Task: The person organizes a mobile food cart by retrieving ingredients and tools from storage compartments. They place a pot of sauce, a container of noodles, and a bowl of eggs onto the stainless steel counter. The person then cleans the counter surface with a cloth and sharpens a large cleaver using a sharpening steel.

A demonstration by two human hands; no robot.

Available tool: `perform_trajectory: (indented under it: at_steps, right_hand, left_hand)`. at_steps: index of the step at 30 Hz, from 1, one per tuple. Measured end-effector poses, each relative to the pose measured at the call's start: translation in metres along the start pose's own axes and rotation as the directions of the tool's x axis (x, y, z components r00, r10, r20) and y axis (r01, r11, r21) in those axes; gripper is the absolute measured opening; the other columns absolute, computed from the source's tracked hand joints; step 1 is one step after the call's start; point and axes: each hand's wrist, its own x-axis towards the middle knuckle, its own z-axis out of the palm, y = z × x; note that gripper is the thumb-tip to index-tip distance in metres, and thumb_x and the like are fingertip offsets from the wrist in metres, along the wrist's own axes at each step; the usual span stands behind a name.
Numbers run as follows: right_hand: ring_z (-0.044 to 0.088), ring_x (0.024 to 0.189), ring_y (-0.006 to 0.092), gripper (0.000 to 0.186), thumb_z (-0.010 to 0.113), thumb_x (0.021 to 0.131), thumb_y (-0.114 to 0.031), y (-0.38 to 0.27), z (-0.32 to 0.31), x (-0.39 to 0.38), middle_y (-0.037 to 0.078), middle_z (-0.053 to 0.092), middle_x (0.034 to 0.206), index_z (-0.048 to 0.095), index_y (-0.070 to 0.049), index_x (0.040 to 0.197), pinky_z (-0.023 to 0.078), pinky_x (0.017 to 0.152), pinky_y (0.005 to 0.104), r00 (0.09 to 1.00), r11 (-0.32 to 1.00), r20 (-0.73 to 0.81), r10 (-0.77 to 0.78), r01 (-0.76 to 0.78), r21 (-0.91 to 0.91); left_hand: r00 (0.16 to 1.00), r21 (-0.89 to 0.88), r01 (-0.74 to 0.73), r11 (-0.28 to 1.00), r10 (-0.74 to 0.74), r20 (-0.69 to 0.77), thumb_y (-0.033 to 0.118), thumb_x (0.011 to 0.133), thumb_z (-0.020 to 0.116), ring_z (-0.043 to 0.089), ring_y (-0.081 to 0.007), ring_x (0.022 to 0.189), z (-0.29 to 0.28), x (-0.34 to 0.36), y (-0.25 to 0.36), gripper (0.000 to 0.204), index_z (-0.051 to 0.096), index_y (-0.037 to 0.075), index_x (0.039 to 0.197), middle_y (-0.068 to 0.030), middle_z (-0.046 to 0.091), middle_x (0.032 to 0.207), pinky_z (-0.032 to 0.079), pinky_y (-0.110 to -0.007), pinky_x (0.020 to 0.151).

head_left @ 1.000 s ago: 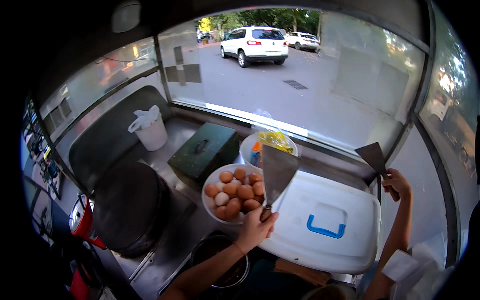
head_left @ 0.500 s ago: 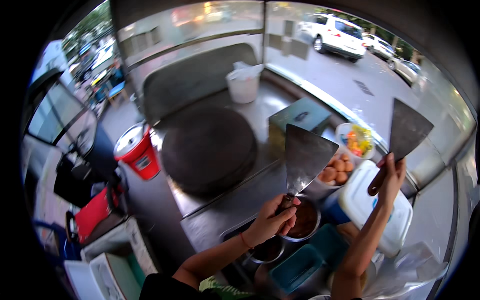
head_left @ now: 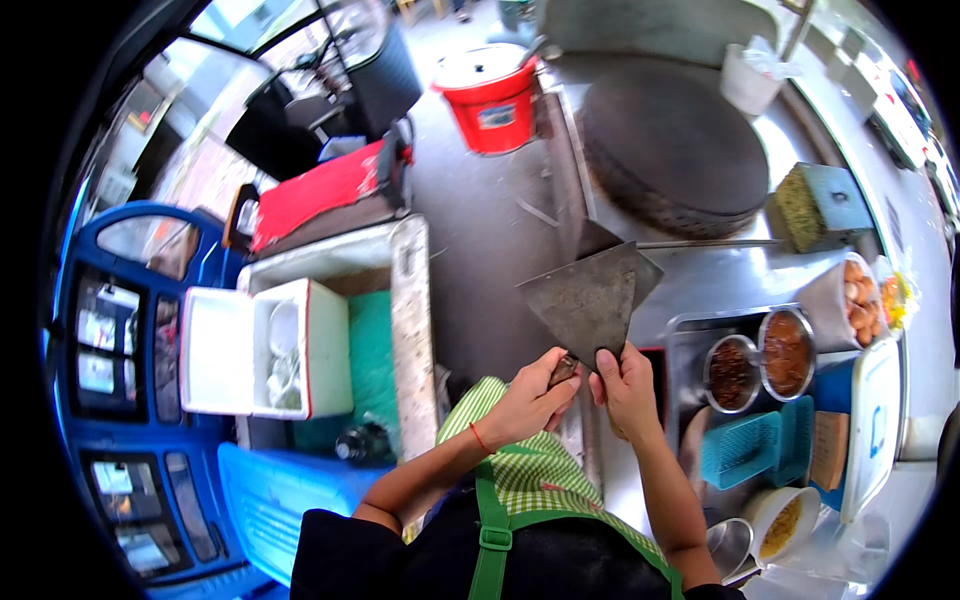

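Observation:
Brown handle in its fingers, my left hand [head_left: 535, 402] is closed on a scraper with a wide, dark metal blade [head_left: 648, 277]. My right hand [head_left: 630, 395] is closed round a second scraper [head_left: 578, 298], its handle mostly hidden by the fingers. The two blades cross in front of me, and the one that tapers to my right hand lies over the other, covering most of it. Both hands are close together above the gap beside the metal counter [head_left: 690, 270]. Beyond the blades stands a round, dark griddle [head_left: 672, 140].
Right of my hands, a metal tray [head_left: 690, 330] holds bowls of sauce [head_left: 787, 352]; nearby are teal baskets [head_left: 742, 447] and eggs [head_left: 860, 300]. A red bucket [head_left: 490, 105] stands ahead on the floor. At left are a white foam box [head_left: 325, 350] and a blue vehicle [head_left: 150, 225].
My view has swung to the left and downward. My hands, apart before with both scrapers raised, have come together low in front of me, and the blades now overlap.

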Motion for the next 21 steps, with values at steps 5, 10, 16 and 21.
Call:
perform_trajectory:
  at_steps: [5, 10, 16, 21]
  right_hand:
    - [0.037, 0.041, 0.0037, 0.021, 0.049, 0.087, -0.023, 0.024, 0.053, -0.015, -0.002, 0.045, 0.052, 0.048, -0.004, 0.079, 0.030, 0.037, 0.0187, 0.966, 0.940, 0.102, 0.236, -0.254, 0.226]
    - [0.041, 0.042, 0.0060, 0.019, 0.048, 0.088, -0.020, 0.041, 0.092, -0.022, 0.002, 0.049, 0.055, 0.049, -0.002, 0.085, 0.035, 0.040, 0.0199, 0.953, 0.890, 0.138, 0.269, -0.301, 0.341]
    - [0.050, 0.043, 0.0109, 0.019, 0.049, 0.083, -0.010, 0.051, 0.099, -0.054, 0.007, 0.055, 0.056, 0.050, 0.006, 0.095, 0.041, 0.044, 0.0232, 0.981, 0.993, -0.161, 0.111, -0.114, -0.007]
    - [0.051, 0.040, 0.0209, 0.023, 0.052, 0.079, -0.008, 0.028, 0.127, -0.050, 0.010, 0.052, 0.050, 0.050, 0.008, 0.095, 0.039, 0.040, 0.0293, 0.997, 0.916, -0.074, 0.033, -0.060, -0.396]
  left_hand:
    - [0.996, -0.145, 0.080, 0.986, -0.074, 0.053, 0.010, 0.087, 0.043, 0.037, -0.0067, 0.042, -0.046, -0.037, -0.033, 0.008, 0.040, 0.004, 0.091, 0.0005, 0.040, 0.058, 0.031, -0.021, 0.038]
    - [0.988, -0.096, -0.082, 0.992, 0.068, -0.138, 0.011, 0.088, 0.043, 0.041, -0.0067, 0.045, -0.094, -0.034, -0.068, 0.014, 0.040, 0.003, 0.099, -0.0014, 0.043, 0.061, 0.032, -0.020, 0.039]
    - [0.994, -0.439, -0.061, 0.897, 0.015, -0.109, 0.022, 0.090, 0.043, 0.043, -0.0076, 0.053, -0.137, -0.035, -0.067, 0.022, 0.039, 0.005, 0.104, -0.0020, 0.046, 0.069, 0.034, -0.018, 0.047]
    - [0.985, -0.320, -0.154, 0.935, 0.118, -0.129, 0.034, 0.090, 0.035, 0.037, -0.0068, 0.048, -0.172, -0.029, -0.087, 0.029, 0.041, 0.009, 0.104, -0.0016, 0.044, 0.064, 0.028, -0.018, 0.042]
